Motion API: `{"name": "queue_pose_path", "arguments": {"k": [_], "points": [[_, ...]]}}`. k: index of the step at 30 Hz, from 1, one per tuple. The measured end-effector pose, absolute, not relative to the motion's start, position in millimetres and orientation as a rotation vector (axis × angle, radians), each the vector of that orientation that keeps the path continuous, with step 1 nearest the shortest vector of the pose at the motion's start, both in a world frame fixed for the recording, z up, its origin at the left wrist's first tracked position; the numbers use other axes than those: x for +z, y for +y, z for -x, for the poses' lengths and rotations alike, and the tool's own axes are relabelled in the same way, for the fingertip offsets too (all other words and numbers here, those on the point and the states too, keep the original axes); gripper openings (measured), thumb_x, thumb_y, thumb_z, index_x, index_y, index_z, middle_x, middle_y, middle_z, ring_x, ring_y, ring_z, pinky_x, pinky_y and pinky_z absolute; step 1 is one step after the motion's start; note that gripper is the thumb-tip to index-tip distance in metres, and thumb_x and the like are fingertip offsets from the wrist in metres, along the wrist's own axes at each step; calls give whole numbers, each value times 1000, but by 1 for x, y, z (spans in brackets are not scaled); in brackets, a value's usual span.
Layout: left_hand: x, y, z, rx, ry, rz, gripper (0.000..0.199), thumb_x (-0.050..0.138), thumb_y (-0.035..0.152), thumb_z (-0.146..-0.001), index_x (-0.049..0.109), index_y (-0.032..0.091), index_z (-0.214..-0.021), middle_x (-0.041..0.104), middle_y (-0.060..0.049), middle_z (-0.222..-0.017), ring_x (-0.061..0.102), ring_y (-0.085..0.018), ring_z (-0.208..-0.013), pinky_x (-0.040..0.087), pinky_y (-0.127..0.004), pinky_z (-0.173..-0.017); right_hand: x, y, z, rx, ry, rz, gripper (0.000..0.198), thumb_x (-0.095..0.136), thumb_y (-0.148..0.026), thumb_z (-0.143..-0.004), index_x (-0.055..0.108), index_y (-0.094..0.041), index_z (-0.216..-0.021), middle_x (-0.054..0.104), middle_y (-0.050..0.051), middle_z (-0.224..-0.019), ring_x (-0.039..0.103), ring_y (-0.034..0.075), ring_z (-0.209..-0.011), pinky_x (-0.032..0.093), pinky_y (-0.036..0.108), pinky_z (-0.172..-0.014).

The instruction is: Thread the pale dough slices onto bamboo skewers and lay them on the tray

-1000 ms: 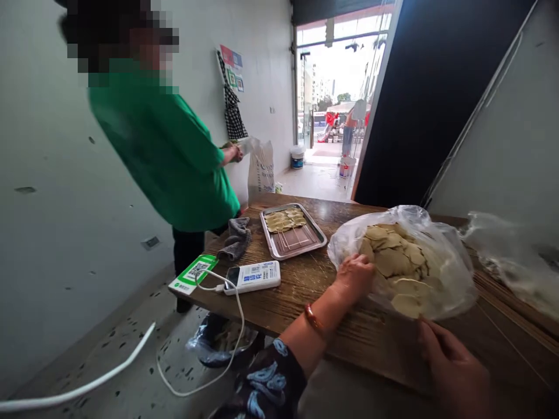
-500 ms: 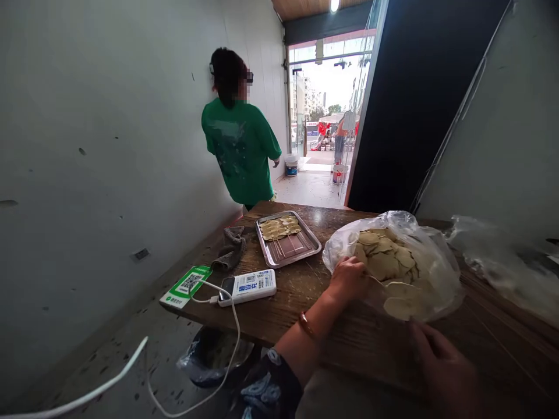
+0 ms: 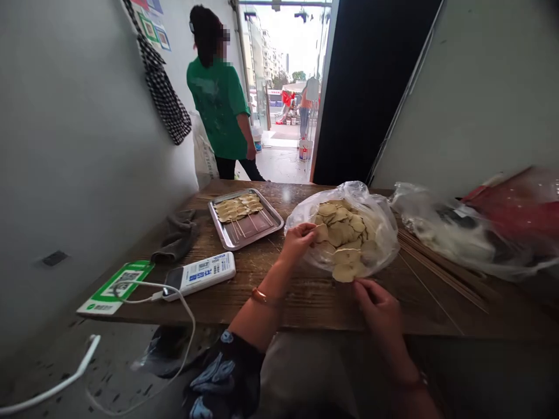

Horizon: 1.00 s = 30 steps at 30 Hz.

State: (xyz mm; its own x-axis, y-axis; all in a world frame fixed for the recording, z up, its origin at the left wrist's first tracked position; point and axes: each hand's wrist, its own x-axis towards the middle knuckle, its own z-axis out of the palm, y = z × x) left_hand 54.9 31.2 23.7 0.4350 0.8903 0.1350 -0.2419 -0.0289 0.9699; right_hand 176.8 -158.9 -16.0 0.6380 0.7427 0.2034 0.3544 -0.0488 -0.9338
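A clear plastic bag (image 3: pixel 386 233) lies open on the wooden table, heaped with thin, round beige slices (image 3: pixel 343 224). At the bag's left side, my left hand (image 3: pixel 300 240) pinches a single slice (image 3: pixel 321 233) between thumb and fingertips. My right hand (image 3: pixel 379 302) is closed in front of the bag, its thumb and forefinger at the lower edge of a short row of slices (image 3: pixel 347 266). Those slices appear threaded on a thin skewer, mostly hidden by them and my fingers. A metal tray (image 3: pixel 227 237) to the left holds finished skewers of flat slices (image 3: pixel 239 207).
Left on the table (image 3: pixel 262 291) are a white power bank (image 3: pixel 207 274) with a cable, a green QR-code card (image 3: pixel 116 288) and a dark cloth (image 3: pixel 174 235). Loose bamboo sticks (image 3: pixel 441 270) and plastic bags (image 3: pixel 449 227) lie right. A person in green (image 3: pixel 220 110) stands beyond the table.
My view has shifted, so the table sits further left and more of its right side shows. My left hand now lifts a slice at the bag's edge. The person in green has changed stance.
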Motion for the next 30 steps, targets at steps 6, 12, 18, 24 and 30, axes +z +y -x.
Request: {"name": "queue_pose_path", "arguments": {"k": [6, 12, 18, 24, 30], "points": [[28, 31, -55, 1020, 662, -1257, 34, 76, 36, -60, 66, 11, -81, 64, -1, -65, 54, -10, -56, 45, -21, -50, -18, -155, -180, 365, -1223, 1598, 30, 56, -42, -86, 75, -19, -86, 69, 4, -69, 63, 18, -63, 49, 27, -59], [33, 30, -53, 1083, 715, -1307, 30, 74, 36, -62, 66, 13, -80, 60, 2, -61, 48, -7, -53, 38, -19, -49, -13, -154, -178, 308, -1323, 1561, 26, 55, -38, -87, 74, -21, -84, 74, 6, -81, 68, 22, -75, 52, 32, -70], [36, 32, -51, 1146, 720, -1332, 23, 71, 33, -63, 67, 14, -75, 58, 3, -60, 46, -7, -55, 36, -19, -52, -15, -154, -179, 306, -1321, 1568, 26, 55, -38, -88, 74, -21, -85, 75, 6, -85, 69, 23, -79, 52, 33, -73], [39, 30, -50, 1156, 707, -1338, 23, 71, 32, -63, 67, 14, -75, 56, 3, -59, 45, -7, -55, 36, -20, -52, -17, -153, -179, 305, -1350, 1555, 25, 54, -36, -88, 74, -21, -86, 75, 6, -85, 69, 22, -78, 52, 32, -72], [40, 28, -50, 1136, 697, -1365, 23, 70, 33, -64, 67, 14, -76, 57, 2, -62, 46, -8, -57, 35, -20, -53, -19, -152, -179, 279, -1381, 1562, 25, 55, -35, -89, 74, -21, -87, 75, 6, -85, 69, 22, -78, 52, 32, -72]]}}
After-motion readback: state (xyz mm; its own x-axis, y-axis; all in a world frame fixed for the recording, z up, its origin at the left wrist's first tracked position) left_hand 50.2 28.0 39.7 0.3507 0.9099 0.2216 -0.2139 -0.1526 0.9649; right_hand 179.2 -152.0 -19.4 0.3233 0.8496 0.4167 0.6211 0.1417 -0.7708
